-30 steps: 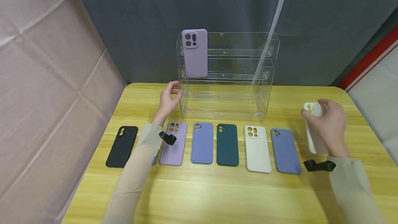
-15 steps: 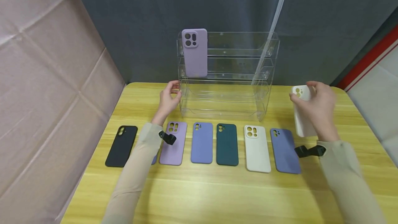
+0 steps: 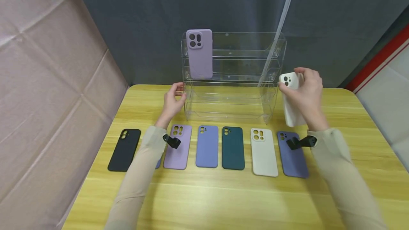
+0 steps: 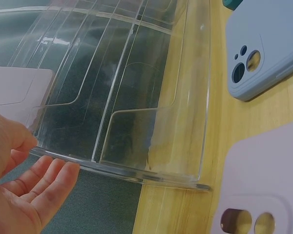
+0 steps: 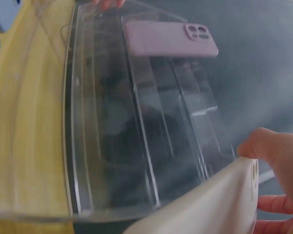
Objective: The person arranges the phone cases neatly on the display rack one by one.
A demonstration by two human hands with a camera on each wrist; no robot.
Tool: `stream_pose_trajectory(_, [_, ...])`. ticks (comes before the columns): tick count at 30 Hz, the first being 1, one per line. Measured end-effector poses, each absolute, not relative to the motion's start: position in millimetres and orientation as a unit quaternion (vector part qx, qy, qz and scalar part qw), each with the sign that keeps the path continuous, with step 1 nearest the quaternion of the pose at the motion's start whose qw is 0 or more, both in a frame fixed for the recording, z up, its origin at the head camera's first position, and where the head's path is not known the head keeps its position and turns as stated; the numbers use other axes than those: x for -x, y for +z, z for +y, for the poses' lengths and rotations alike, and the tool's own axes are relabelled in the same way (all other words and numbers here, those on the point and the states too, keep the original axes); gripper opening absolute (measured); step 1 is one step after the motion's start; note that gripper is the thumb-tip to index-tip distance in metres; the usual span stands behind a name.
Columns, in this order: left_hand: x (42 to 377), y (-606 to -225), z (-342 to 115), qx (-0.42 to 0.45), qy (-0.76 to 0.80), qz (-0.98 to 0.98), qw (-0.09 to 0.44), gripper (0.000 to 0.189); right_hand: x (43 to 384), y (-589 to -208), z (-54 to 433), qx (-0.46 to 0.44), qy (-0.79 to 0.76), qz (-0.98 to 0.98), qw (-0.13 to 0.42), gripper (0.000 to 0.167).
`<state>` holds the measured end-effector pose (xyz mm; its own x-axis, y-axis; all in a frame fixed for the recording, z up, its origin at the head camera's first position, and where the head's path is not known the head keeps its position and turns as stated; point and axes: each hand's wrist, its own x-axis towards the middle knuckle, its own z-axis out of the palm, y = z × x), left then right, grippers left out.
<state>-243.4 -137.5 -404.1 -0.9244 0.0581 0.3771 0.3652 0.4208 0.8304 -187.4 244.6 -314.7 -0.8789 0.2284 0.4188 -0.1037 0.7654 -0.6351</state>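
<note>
My right hand (image 3: 307, 93) grips a white phone case (image 3: 292, 111) by its upper edges, camera holes upward. It is in the air just right of a clear acrylic display rack (image 3: 234, 119). In the right wrist view this white case (image 5: 200, 207) slants across the rack's near side. At the rack's left side, my left hand (image 3: 172, 104) pinches the side panel's edge, thumb and fingers (image 4: 51, 187) on either side of it. A light purple phone case (image 3: 202, 59) stands in the rack's top tier at the left.
Along the wooden table (image 3: 211, 201) lies a row of phone cases: black (image 3: 124, 150), purple (image 3: 177, 152), blue (image 3: 207, 148), dark green (image 3: 233, 150), white (image 3: 264, 155) and slate blue (image 3: 292, 159). My left sleeve mostly covers another blue one. A grey curtain (image 3: 153, 31) hangs behind.
My right hand has carried the white phone case leftward and up, from the table's right side to beside the rack. My left hand stays on the rack's edge.
</note>
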Motion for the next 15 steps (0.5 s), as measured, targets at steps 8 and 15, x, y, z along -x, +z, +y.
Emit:
stream_pose_trajectory(8, [243, -403, -138, 0.128, -0.527, -0.828, 0.146, 0.035, 196, -300, 218, 0.008, 0.366, -0.895, 0.254, 0.057])
stream_pose_trajectory(15, [242, -403, -138, 0.124, -0.529, -0.827, 0.143, 0.035, 213, -288, 192, -0.021, 0.385, -0.879, 0.28, 0.055])
